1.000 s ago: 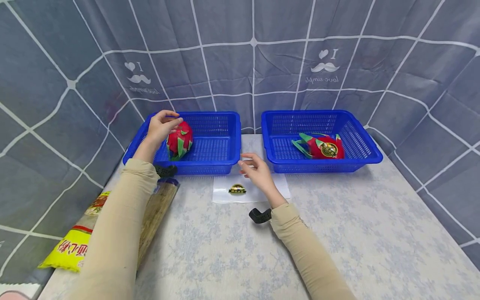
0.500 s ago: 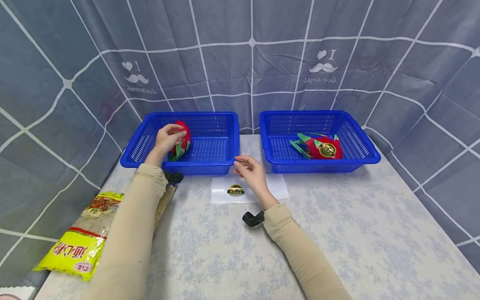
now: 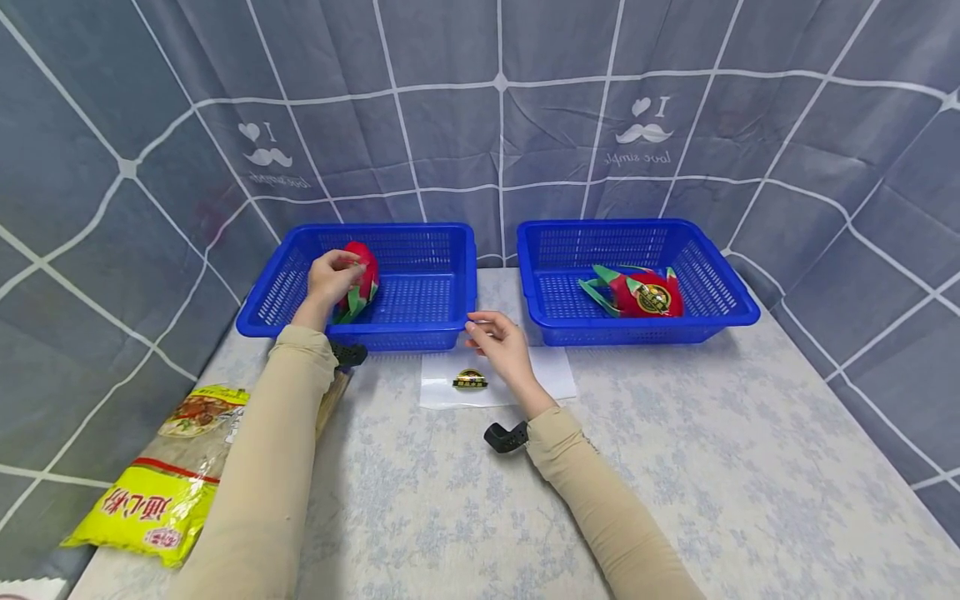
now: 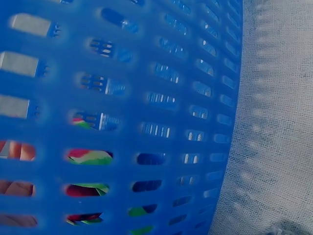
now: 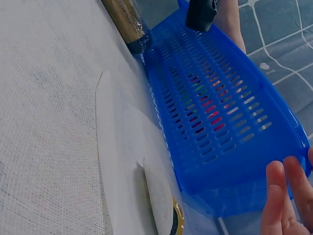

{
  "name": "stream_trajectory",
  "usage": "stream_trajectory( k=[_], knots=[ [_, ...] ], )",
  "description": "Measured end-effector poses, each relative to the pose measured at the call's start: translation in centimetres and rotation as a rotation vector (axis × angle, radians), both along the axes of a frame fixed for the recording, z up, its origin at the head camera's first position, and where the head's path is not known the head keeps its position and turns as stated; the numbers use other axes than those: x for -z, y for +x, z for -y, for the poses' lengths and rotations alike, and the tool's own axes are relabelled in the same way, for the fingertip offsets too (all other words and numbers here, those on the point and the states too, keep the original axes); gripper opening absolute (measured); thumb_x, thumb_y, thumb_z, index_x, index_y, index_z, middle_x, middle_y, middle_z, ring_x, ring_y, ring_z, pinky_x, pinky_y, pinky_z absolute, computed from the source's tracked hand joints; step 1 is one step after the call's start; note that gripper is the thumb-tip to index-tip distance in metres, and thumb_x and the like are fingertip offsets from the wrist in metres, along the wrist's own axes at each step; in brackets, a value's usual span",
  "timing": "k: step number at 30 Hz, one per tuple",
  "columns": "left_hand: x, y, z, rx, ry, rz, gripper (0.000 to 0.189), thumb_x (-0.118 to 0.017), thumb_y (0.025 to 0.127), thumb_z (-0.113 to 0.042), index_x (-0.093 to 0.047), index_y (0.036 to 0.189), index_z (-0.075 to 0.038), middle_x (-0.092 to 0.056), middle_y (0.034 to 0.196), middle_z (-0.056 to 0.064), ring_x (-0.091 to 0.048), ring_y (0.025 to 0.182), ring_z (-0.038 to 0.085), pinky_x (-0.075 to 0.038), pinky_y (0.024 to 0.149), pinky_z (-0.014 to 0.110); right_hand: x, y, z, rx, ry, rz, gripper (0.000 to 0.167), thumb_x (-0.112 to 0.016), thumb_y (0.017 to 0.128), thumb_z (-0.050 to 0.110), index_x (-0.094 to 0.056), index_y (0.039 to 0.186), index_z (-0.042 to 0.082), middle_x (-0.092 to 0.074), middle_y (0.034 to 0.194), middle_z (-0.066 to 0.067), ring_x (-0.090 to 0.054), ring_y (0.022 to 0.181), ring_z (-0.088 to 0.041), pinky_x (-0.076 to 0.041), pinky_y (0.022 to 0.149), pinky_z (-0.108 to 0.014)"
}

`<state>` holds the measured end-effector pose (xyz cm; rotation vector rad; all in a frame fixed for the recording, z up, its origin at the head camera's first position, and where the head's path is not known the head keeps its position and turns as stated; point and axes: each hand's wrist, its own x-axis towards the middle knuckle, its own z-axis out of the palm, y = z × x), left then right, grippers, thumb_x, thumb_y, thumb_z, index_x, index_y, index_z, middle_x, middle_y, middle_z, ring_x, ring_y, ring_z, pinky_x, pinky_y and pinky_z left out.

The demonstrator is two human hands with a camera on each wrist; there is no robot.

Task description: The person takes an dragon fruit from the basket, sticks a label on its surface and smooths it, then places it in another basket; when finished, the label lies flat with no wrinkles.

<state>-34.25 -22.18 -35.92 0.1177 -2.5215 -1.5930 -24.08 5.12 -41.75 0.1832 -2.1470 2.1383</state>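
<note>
In the head view, my left hand (image 3: 331,281) reaches into the left blue basket (image 3: 438,327). Its bent fingers and thumb grip the upper left part of a red dragon fruit (image 3: 366,271) with green scales. The hand covers some of the fruit. Through the basket's slots, the left wrist view shows bits of the dragon fruit (image 4: 89,157) and of skin. My right hand (image 3: 507,346) has its fingers loosely bent, with the fingertips right at that basket's near right corner. Beneath this hand lies a white sheet (image 3: 442,396) bearing a black-and-gold sticker (image 3: 470,380).
A second blue basket (image 3: 720,321) stands to the right, holding a dragon fruit (image 3: 660,296) with a round gold-and-black sticker. A yellow food bag (image 3: 150,500) lies at the left, and a brownish package (image 3: 332,402) sits partly under my left sleeve. Grey curtains (image 3: 450,133) hang behind.
My left hand has come down and slightly right, from above the dragon fruit onto it. The right hand has shifted slightly left and stays at the basket corner.
</note>
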Motion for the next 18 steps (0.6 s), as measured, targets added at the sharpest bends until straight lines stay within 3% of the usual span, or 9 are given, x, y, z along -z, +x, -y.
stream_trajectory(
  k=[9,15,18],
  knots=[
    [-0.17,-0.27,-0.36,-0.044,-0.041,0.029,0.029,-0.062,0.089,-0.007,-0.059,0.116,0.003,-0.057,0.098,0.008,-0.056,0.057,-0.001,-0.051,0.066,0.021,-0.33,0.38,0.0,-0.022,-0.01,-0.017,0.024,-0.06,0.092,0.008,-0.061,0.113,-0.003,-0.066,0.098,-0.026,-0.064,0.085,-0.043,-0.051,0.077,-0.053],
    [0.11,-0.59,-0.47,-0.098,-0.121,0.028,0.023,-0.062,0.088,-0.008,-0.064,0.11,0.0,-0.061,0.097,0.01,-0.055,0.057,0.0,-0.046,0.057,0.015,0.13,0.04,0.03,-0.018,0.005,-0.015,0.024,-0.06,0.092,0.009,-0.061,0.114,-0.001,-0.063,0.101,-0.029,-0.066,0.083,-0.039,-0.052,0.076,-0.051],
    [0.1,-0.62,-0.47,-0.092,-0.179,0.018,0.023,-0.061,0.09,-0.011,-0.065,0.11,0.0,-0.064,0.1,0.013,-0.055,0.058,0.0,-0.046,0.057,0.017,0.14,-0.05,-0.07,-0.022,0.01,-0.014,0.024,-0.06,0.092,0.008,-0.06,0.114,-0.001,-0.063,0.101,-0.03,-0.066,0.082,-0.038,-0.052,0.076,-0.051]
  ],
)
